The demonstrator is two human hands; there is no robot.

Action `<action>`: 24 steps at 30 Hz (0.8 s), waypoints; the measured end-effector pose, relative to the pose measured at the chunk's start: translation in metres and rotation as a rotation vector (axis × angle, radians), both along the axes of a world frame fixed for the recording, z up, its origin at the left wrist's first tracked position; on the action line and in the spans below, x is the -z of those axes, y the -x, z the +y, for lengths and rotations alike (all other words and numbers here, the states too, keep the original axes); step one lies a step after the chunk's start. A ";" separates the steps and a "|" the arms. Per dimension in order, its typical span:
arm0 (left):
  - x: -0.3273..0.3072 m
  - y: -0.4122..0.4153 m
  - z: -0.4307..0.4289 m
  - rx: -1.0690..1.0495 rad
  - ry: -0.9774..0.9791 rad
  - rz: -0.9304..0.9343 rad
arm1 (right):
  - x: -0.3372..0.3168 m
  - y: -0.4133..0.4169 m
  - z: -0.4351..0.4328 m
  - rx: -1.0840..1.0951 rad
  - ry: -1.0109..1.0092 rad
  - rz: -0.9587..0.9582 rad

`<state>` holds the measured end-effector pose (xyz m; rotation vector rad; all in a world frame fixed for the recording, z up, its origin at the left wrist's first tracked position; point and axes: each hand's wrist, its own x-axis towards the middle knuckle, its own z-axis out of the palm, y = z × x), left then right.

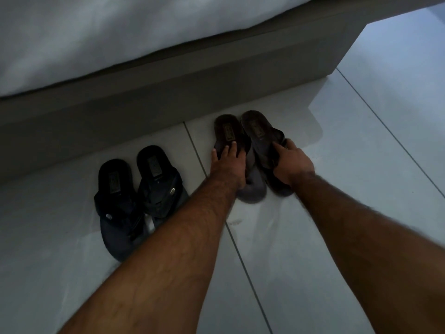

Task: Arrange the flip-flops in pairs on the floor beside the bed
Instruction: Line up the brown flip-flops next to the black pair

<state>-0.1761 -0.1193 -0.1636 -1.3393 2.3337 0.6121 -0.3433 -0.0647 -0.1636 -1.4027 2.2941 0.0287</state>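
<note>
Two brown flip-flops lie side by side on the tiled floor next to the bed base, heels toward the bed. My left hand (227, 165) presses flat on the left brown flip-flop (227, 130), fingers spread over its strap area. My right hand (292, 163) grips the strap and edge of the right brown flip-flop (256, 127). A pair of black flip-flops sits to the left: the left black one (115, 203) and the right black one (156, 179), side by side and touching, the right one slightly nearer the bed.
The grey bed base (168, 92) runs across the top, with white bedding (96, 32) hanging over it. Its corner ends at the upper right. Glossy white floor tiles (337, 237) with dark grout lines spread to the right and toward me.
</note>
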 end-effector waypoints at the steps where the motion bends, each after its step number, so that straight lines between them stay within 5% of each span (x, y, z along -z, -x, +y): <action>1: 0.000 0.000 -0.005 0.003 0.002 -0.008 | 0.000 0.000 -0.006 -0.006 -0.002 0.005; 24: -0.004 0.004 -0.011 0.006 0.027 -0.034 | 0.002 0.002 -0.033 -0.033 -0.050 -0.002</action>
